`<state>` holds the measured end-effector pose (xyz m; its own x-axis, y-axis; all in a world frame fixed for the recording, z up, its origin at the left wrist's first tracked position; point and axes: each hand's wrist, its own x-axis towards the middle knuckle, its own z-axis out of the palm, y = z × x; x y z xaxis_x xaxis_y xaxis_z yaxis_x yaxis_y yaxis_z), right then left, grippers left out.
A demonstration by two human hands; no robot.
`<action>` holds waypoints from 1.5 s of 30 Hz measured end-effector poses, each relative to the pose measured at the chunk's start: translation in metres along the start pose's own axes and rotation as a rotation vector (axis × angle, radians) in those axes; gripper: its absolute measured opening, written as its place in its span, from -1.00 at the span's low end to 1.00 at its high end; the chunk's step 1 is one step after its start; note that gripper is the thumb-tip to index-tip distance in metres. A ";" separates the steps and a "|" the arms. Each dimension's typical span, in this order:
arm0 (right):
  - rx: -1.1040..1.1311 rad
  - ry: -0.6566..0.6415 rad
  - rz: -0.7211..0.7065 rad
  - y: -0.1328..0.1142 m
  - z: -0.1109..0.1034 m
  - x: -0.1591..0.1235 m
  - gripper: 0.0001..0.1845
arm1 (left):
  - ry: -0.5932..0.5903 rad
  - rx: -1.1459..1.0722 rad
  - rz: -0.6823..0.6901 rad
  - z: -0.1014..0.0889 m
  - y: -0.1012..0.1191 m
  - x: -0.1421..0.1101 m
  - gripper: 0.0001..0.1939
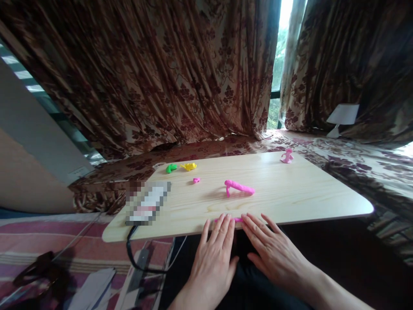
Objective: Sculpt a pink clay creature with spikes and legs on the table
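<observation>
My left hand (215, 249) and my right hand (271, 243) lie side by side at the table's near edge, palms down with fingers stretched out. Under their fingertips is a thin roll of pink modelling clay (238, 219); its middle shows between the hands, the rest is mostly covered. Just beyond my fingers rests a longer, thicker pink clay piece (240, 187) with a bent strip at its left end. A small pink clay lump (196, 181) sits farther left.
On the pale wooden table (290, 198) are a green clay piece (171, 168) and a yellow one (189, 166) at the back left, and a light pink figure (287, 156) at the back right. A blurred-out flat object (148, 204) with a black cable (130, 249) lies left. A white lamp (343, 115) stands beyond.
</observation>
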<state>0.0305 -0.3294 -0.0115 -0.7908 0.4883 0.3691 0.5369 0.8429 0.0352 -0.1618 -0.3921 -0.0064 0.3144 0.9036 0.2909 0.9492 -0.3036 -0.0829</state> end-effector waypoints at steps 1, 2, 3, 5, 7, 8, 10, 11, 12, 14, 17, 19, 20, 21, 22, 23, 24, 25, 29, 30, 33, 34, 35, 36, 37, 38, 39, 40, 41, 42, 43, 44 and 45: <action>0.004 -0.001 0.018 0.002 0.001 0.003 -0.35 | -0.002 -0.010 -0.007 0.000 -0.001 0.004 -0.27; 0.008 -0.001 0.042 0.005 0.002 0.007 -0.36 | -0.001 -0.020 -0.020 0.000 -0.002 0.010 -0.27; 0.011 -0.001 0.070 0.007 0.003 0.012 -0.38 | -0.002 -0.029 -0.032 0.000 -0.004 0.016 -0.28; 0.015 0.003 0.111 0.011 0.005 0.019 -0.40 | -0.004 -0.045 -0.050 0.000 -0.007 0.024 -0.28; 0.019 0.005 0.103 0.010 0.004 0.019 -0.40 | -0.009 -0.061 -0.033 -0.001 -0.008 0.023 -0.28; 0.023 0.000 0.082 0.008 0.003 0.015 -0.39 | -0.011 -0.072 -0.016 -0.003 -0.008 0.018 -0.27; 0.040 -0.026 0.034 0.003 -0.002 0.005 -0.37 | -0.021 -0.105 0.013 -0.007 -0.007 0.005 -0.26; 0.054 -0.038 0.021 0.000 -0.006 0.000 -0.36 | -0.028 -0.128 0.015 -0.009 -0.007 0.000 -0.26; 0.072 -0.048 0.015 -0.001 -0.009 -0.004 -0.35 | -0.030 -0.152 0.005 -0.012 -0.008 -0.005 -0.28; 0.114 -0.054 0.029 -0.002 -0.016 -0.006 -0.34 | -0.008 -0.196 -0.045 -0.014 -0.012 -0.008 -0.34; 0.186 -0.022 0.083 0.003 -0.020 0.000 -0.38 | 0.073 -0.238 -0.128 -0.010 -0.026 -0.002 -0.48; 0.241 0.019 0.114 0.009 -0.018 0.006 -0.42 | 0.119 -0.265 -0.154 -0.005 -0.037 0.005 -0.59; 0.271 0.043 0.123 0.012 -0.017 0.008 -0.44 | 0.136 -0.281 -0.160 -0.004 -0.042 0.008 -0.64; 0.302 0.065 0.130 0.016 -0.015 0.009 -0.46 | 0.150 -0.299 -0.165 -0.002 -0.045 0.012 -0.68; 0.331 0.087 0.139 0.020 -0.013 0.010 -0.48 | 0.163 -0.318 -0.169 -0.001 -0.048 0.014 -0.71; 0.354 0.111 0.155 0.025 -0.012 0.009 -0.51 | 0.175 -0.338 -0.172 -0.001 -0.049 0.017 -0.72; 0.367 0.137 0.180 0.029 -0.010 0.009 -0.54 | 0.191 -0.358 -0.177 -0.001 -0.050 0.018 -0.74; 0.371 0.162 0.212 0.033 -0.010 0.008 -0.57 | 0.208 -0.378 -0.183 0.000 -0.050 0.020 -0.74; 0.349 0.170 0.276 0.043 -0.014 0.008 -0.71 | 0.242 -0.452 -0.207 0.000 -0.049 0.025 -0.80; 0.353 0.148 0.261 0.044 -0.016 0.009 -0.76 | 0.243 -0.467 -0.209 -0.001 -0.049 0.027 -0.82; 0.358 0.121 0.221 0.044 -0.022 0.016 -0.84 | 0.259 -0.486 -0.208 -0.004 -0.050 0.032 -0.87; 0.346 0.136 0.221 0.045 -0.022 0.018 -0.84 | 0.268 -0.480 -0.208 -0.005 -0.051 0.033 -0.88; 0.329 0.153 0.222 0.045 -0.022 0.020 -0.83 | 0.276 -0.469 -0.209 -0.006 -0.051 0.034 -0.89; 0.309 0.170 0.223 0.046 -0.022 0.020 -0.83 | 0.280 -0.455 -0.209 -0.007 -0.052 0.035 -0.89; 0.293 0.180 0.216 0.048 -0.021 0.019 -0.82 | 0.281 -0.444 -0.211 -0.007 -0.052 0.034 -0.88; 0.284 0.177 0.202 0.049 -0.020 0.018 -0.80 | 0.275 -0.433 -0.211 -0.008 -0.053 0.032 -0.88; 0.280 0.165 0.188 0.050 -0.020 0.015 -0.79 | 0.263 -0.421 -0.209 -0.009 -0.053 0.030 -0.87; 0.280 0.153 0.178 0.051 -0.020 0.012 -0.77 | 0.244 -0.407 -0.204 -0.010 -0.054 0.028 -0.86; 0.278 0.145 0.176 0.050 -0.021 0.008 -0.75 | 0.225 -0.390 -0.199 -0.011 -0.054 0.025 -0.84; 0.270 0.145 0.182 0.050 -0.023 0.006 -0.72 | 0.213 -0.362 -0.197 -0.013 -0.054 0.023 -0.81; 0.258 0.150 0.189 0.047 -0.026 0.004 -0.68 | 0.209 -0.328 -0.195 -0.016 -0.053 0.021 -0.77; 0.243 0.154 0.192 0.044 -0.029 0.004 -0.65 | 0.211 -0.294 -0.190 -0.018 -0.050 0.021 -0.72; 0.226 0.154 0.184 0.040 -0.031 0.006 -0.62 | 0.217 -0.264 -0.182 -0.020 -0.047 0.022 -0.68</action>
<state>0.0567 -0.2998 0.0209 -0.6233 0.6120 0.4867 0.5744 0.7807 -0.2461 -0.1996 -0.3639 0.0224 0.1041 0.8737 0.4752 0.9441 -0.2371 0.2290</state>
